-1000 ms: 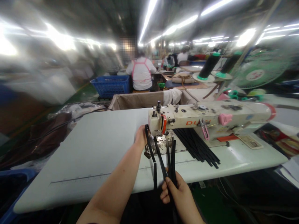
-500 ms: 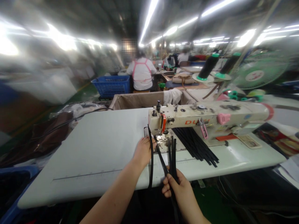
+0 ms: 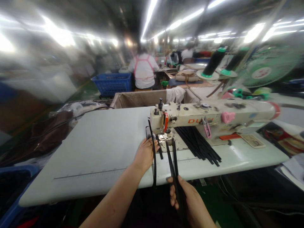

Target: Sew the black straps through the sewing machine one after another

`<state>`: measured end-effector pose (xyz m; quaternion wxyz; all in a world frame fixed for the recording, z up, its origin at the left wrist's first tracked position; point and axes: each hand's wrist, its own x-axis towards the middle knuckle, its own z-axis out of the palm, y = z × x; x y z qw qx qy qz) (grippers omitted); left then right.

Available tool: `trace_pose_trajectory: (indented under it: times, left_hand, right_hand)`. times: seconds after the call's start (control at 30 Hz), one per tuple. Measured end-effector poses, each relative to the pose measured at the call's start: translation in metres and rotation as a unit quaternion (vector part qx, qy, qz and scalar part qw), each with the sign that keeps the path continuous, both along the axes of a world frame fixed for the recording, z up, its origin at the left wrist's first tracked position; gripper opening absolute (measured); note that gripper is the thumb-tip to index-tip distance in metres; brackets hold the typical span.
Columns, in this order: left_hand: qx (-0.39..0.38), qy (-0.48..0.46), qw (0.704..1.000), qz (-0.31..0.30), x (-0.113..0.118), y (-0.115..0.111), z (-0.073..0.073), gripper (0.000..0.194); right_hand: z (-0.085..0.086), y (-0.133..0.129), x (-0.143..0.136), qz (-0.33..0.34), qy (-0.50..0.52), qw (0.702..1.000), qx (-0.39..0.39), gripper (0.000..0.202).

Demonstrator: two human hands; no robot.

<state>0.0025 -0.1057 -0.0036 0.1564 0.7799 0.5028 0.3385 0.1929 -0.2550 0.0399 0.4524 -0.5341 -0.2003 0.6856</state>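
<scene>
My left hand (image 3: 146,153) is at the needle area of the sewing machine (image 3: 190,117), its fingers closed on a narrow black strip (image 3: 154,167) that hangs past the table's front edge. Beside those fingertips, a short black strip end (image 3: 161,153) lies below the presser foot. My right hand (image 3: 186,196), at the front edge, is closed around a few long black strips (image 3: 171,163) whose far ends point toward the needle plate. A fanned pile of black strips (image 3: 199,145) lies under the machine arm.
Pink-handled thread snips (image 3: 207,128) hang on the machine. Black thread cones (image 3: 214,62) and a green fan (image 3: 261,72) stand at the right. Behind the white table (image 3: 102,142) are a fabric-lined bin (image 3: 137,99), a blue crate (image 3: 112,85) and a seated person (image 3: 144,71).
My right hand has moved slightly down and right with its strips. The strip end beside my left fingertips, which reached to my right hand, now lies apart from it. My left hand stays nearly still.
</scene>
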Motion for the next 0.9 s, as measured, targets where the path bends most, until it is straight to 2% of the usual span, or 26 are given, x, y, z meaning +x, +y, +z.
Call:
trace_pose_trajectory:
  times: [0.23, 0.43, 0.6, 0.9]
  left_hand:
    - [0.021, -0.003, 1.000, 0.004, -0.0005, 0.0031, -0.0051, 0.028]
    - [0.041, -0.008, 0.999, 0.008, -0.0014, 0.0012, -0.0030, 0.027]
    - [0.033, 0.033, 0.999, 0.008, 0.0004, 0.0003, -0.0042, 0.026]
    - [0.047, 0.045, 0.998, 0.007, 0.0015, 0.0029, -0.0092, 0.031]
  right_hand:
    - [0.0007, -0.0007, 0.0069, -0.014, 0.008, 1.000, -0.005, 0.056]
    - [-0.0010, -0.0003, 0.0072, -0.021, -0.017, 0.999, -0.027, 0.061]
    - [-0.0009, -0.0021, 0.0085, -0.027, -0.022, 0.999, -0.026, 0.068]
    - [-0.0026, -0.0033, 0.0076, -0.038, -0.026, 0.999, -0.024, 0.066]
